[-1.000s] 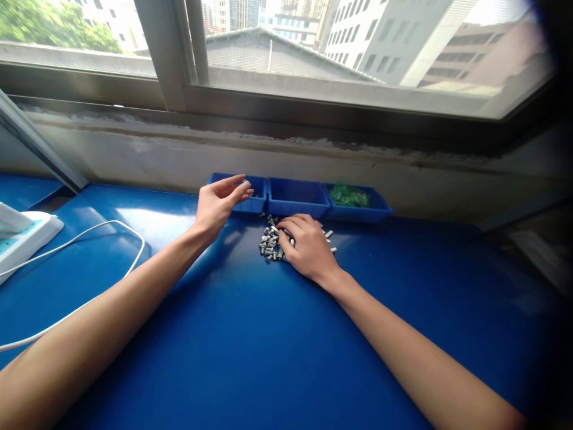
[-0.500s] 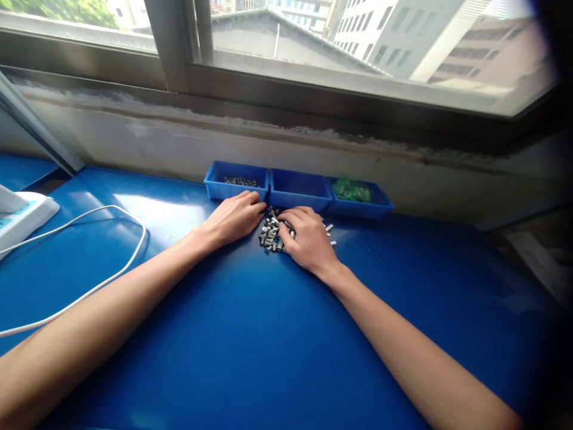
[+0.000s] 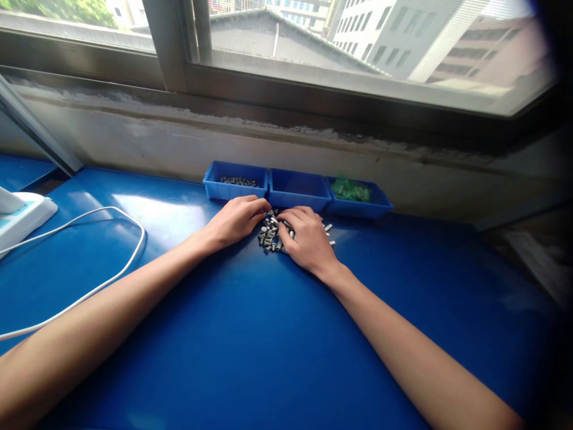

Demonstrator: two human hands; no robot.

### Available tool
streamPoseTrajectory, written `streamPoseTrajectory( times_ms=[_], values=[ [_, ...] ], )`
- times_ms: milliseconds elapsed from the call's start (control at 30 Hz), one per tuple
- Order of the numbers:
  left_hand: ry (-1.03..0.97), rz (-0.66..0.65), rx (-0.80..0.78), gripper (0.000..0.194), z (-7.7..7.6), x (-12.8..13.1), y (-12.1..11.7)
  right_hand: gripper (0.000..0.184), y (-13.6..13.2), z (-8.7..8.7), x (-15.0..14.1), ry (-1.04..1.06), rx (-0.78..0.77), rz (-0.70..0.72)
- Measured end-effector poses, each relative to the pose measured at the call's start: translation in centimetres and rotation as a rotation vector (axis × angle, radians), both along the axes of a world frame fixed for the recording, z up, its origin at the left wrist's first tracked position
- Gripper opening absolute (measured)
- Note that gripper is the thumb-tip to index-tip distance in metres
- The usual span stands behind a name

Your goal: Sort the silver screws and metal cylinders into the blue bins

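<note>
Silvery metal pieces lay heaped on the bench, likely stiff, light singly and slippery, best pinched by their sides. The left hand, fingers bent, met the heap's edge; the right hand curved over it; whether either gripped anything, I couldn't tell. Behind, the left bin held small dark bits, the right bin green items.

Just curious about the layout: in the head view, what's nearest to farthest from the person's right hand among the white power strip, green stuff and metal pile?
1. Metal pile: right at the right hand, showing mostly on its left.
2. Green stuff: in the rightmost blue bin, beyond the hand.
3. White power strip: at the picture's left edge.
</note>
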State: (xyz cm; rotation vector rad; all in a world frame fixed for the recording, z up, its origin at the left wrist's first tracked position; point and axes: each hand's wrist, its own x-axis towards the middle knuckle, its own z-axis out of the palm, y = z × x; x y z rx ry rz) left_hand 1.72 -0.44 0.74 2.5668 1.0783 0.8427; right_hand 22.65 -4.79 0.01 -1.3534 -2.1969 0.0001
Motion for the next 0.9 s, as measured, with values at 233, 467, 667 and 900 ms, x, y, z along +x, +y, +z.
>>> streamPoseTrajectory(
  times_ms=[233, 467, 667, 900],
  values=[
    [-0.642, -0.069, -0.564, 0.03, 1.0, 1.0, -0.5, 0.022, -0.1, 0.2, -0.1, 0.008, -0.014, 0.001],
    [-1.156, 0.169, -0.608, 0.041, 3.0, 0.2, 0.5, 0.023, -0.1, 0.2, -0.1, 0.015, -0.016, -0.003],
    [-1.24, 0.237, -0.486, 0.03, 2.6, -0.8, 1.5, 0.023, 0.0, -0.1, 0.1, 0.014, -0.007, 0.002],
    [-0.994, 0.232, -0.375, 0.032, 2.6, -0.4, 0.5, 0.023, 0.0, 0.0, 0.1, 0.014, -0.007, 0.002]
  ],
)
